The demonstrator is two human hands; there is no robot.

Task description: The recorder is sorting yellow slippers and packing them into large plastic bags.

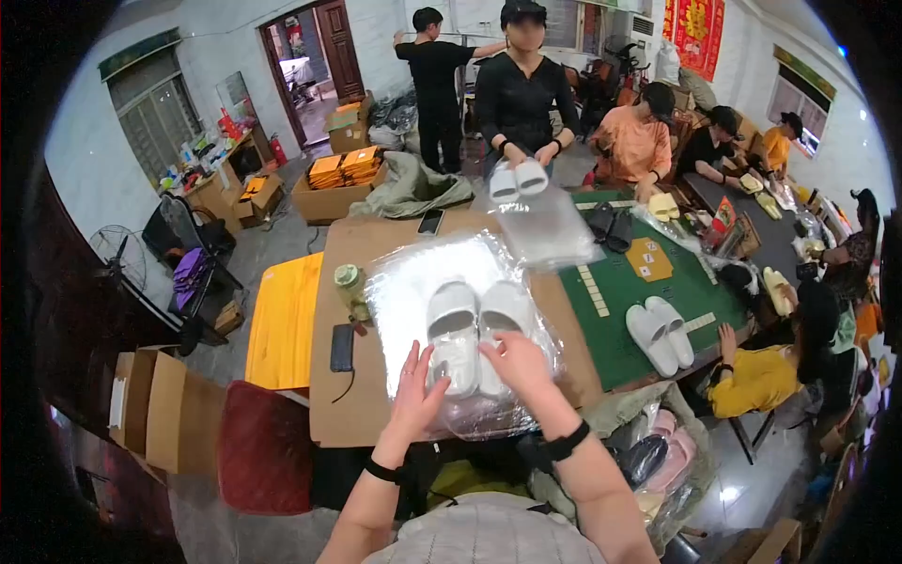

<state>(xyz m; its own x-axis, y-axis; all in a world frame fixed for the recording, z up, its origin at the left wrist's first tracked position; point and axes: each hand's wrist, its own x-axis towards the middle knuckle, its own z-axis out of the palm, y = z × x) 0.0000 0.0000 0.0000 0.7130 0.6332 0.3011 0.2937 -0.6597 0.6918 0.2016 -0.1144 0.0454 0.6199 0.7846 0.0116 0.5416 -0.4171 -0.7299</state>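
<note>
A pair of white slide slippers lies side by side, toes away from me, on a stack of clear plastic bags. Shiny film shows around their heels, but whether they are inside a bag is hard to tell. My left hand is beside the left slipper's heel, fingers apart and holding nothing. Over the right slipper's heel, my right hand has its fingers bent together in a pinch; what is between them is hidden. Across the table a person's hands hold another pair of white slippers above more clear bags.
A black phone and a green-lidded jar stand left of the bags. On the green table at right rest white slippers and black slippers. A sack of slippers stands below right; a red chair is left. Several people work nearby.
</note>
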